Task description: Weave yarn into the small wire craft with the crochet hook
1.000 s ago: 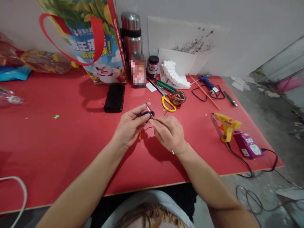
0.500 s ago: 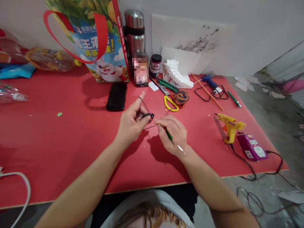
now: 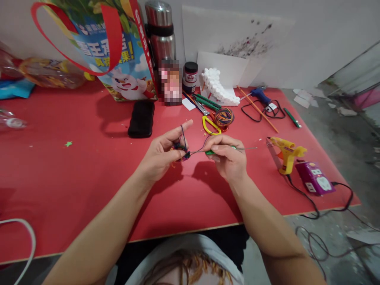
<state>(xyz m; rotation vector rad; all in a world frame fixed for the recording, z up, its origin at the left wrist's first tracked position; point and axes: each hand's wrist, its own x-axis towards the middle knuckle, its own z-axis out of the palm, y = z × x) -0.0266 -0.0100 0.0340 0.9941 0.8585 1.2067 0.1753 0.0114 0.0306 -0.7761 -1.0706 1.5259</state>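
Observation:
Pinched in my left hand (image 3: 158, 156) is a small dark multicoloured crochet piece (image 3: 181, 152), and a strand of dark yarn loops over the raised index finger. My right hand (image 3: 228, 156) is closed around a crochet hook with a green grip (image 3: 210, 152). The hook's thin shaft points left and meets the edge of the piece; its other end sticks out to the right. Beyond my hands, a ball of multicoloured yarn (image 3: 224, 117) lies beside yellow-handled scissors (image 3: 211, 126), with a strand running down toward my right hand.
A black phone case (image 3: 141, 119) lies behind my left hand. At the back stand a gift bag (image 3: 127, 67), a steel thermos (image 3: 162, 39), a propped phone (image 3: 170, 85) and a jar (image 3: 190, 77). A yellow glue gun (image 3: 286, 152) and purple box (image 3: 315, 178) sit right.
My right hand has moved right and turned, so the hook now lies nearly level instead of slanting down. My left index finger has tilted rightward. The view has shifted slightly.

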